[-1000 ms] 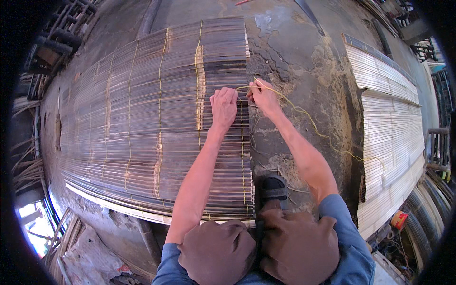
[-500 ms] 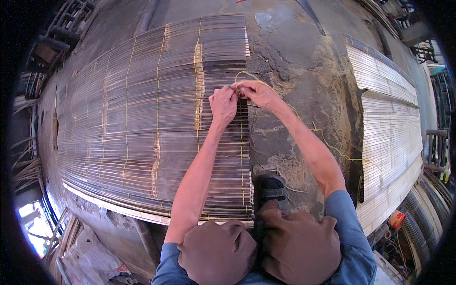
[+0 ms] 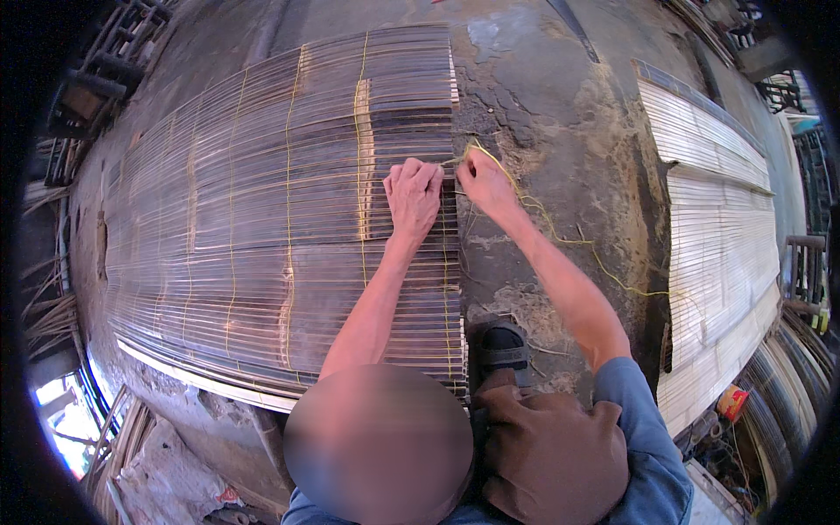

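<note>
Along the left side, dark poles crowd the upper corner, and lower down a whitish sheet lies crumpled. Next comes the big one: a dark slatted mat spread over the grey floor, thin slats running crosswise, rows of yellow stitching crossing them. Right at that mat's right edge, my left hand is down on the slats, knuckles up, fingers bent and bunched; whether they pinch a slat or anything else, I cannot tell, the tips are tucked out of sight. Just beside it, past the edge, it's my right hand, thumb and fingers clamped on a yellow cord, a short stretch of it bridging my two hands. From my right fingers it loops up, then wanders slack across to the right. Below, a dark sandal sits beside the mat's near corner, with brown cloth over my knee. Over on the far right, a pale slatted mat lies well apart from the dark one, the cord reaching its left edge, a red container near its lower corner.
</note>
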Motion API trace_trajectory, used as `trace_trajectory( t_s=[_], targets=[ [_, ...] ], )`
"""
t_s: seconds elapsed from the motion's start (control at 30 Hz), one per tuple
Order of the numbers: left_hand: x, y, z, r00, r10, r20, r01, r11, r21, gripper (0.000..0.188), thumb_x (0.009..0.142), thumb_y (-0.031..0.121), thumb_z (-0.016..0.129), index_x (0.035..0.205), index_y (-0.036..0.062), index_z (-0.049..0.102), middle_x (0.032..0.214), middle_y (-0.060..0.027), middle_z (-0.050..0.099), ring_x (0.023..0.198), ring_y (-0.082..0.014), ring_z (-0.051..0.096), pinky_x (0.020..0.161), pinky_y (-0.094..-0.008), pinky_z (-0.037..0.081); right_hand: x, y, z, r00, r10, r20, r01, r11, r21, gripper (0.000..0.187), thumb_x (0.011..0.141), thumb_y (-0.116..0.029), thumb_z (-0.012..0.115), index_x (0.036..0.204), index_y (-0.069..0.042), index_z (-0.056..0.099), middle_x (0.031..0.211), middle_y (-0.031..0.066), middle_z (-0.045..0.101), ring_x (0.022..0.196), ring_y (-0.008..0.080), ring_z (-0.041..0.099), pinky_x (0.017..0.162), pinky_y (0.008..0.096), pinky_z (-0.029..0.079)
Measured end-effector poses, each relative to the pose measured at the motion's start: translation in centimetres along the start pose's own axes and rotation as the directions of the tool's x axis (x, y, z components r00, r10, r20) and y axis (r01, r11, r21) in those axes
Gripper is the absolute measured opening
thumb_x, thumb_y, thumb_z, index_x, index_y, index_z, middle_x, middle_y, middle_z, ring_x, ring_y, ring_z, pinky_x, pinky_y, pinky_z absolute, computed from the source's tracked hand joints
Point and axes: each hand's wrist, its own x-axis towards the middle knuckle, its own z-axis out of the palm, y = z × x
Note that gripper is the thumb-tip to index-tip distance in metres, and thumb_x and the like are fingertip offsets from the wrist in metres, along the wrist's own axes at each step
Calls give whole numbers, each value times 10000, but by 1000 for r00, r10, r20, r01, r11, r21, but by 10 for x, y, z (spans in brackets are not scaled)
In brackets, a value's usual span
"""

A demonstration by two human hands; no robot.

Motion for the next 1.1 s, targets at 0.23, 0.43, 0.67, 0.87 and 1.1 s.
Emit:
trace_trajectory(
  t_s=[0.23, 0.43, 0.67, 0.87, 1.1],
  targets=[
    [-2, -10, 7, 994, 35, -103, -42, 997, -71, 143, 938, 252, 640, 929, 118, 688, 1033, -29, 671, 954, -248, 597, 904, -406, 371, 7, 8, 2, 999, 41, 26, -48, 936, 350, 204, 965, -169, 579, 864, 5, 543, 741, 131, 656, 661, 226, 652, 641, 356, 504],
    [18, -19, 5, 983, -105, 148, 118, 990, -83, 171, 932, 273, 625, 886, 129, 705, 935, -6, 660, 938, -233, 587, 906, -394, 335, 55, -33, -5, 971, -238, 14, 229, 945, 232, 216, 995, -159, 563, 838, -10, 556, 719, 62, 648, 625, 140, 622, 607, 321, 503],
    [18, -21, 13, 956, -204, 211, 215, 976, -33, 186, 895, 304, 646, 855, 136, 715, 892, 1, 654, 940, -229, 575, 901, -411, 317, 47, -14, -24, 873, -136, 469, -209, 765, 609, 188, 1029, -122, 526, 995, 21, 644, 932, 37, 672, 773, 94, 597, 730, 279, 531],
    [19, -21, 11, 971, -154, 182, 162, 986, -30, 160, 887, 261, 649, 869, 111, 698, 865, -15, 636, 908, -230, 564, 898, -403, 316, 48, -18, -23, 845, -351, 404, 109, 852, 512, 186, 979, -132, 620, 1010, 44, 671, 946, 25, 697, 817, 99, 592, 729, 298, 495],
    [15, -7, 4, 988, -84, 126, 86, 996, -14, 167, 897, 284, 665, 867, 122, 692, 877, 0, 604, 933, -224, 540, 900, -403, 325, 39, -13, -16, 969, -233, 86, 214, 959, 187, 268, 921, -255, 633, 874, 8, 648, 837, 203, 672, 763, 377, 645, 704, 444, 500]
  ],
)
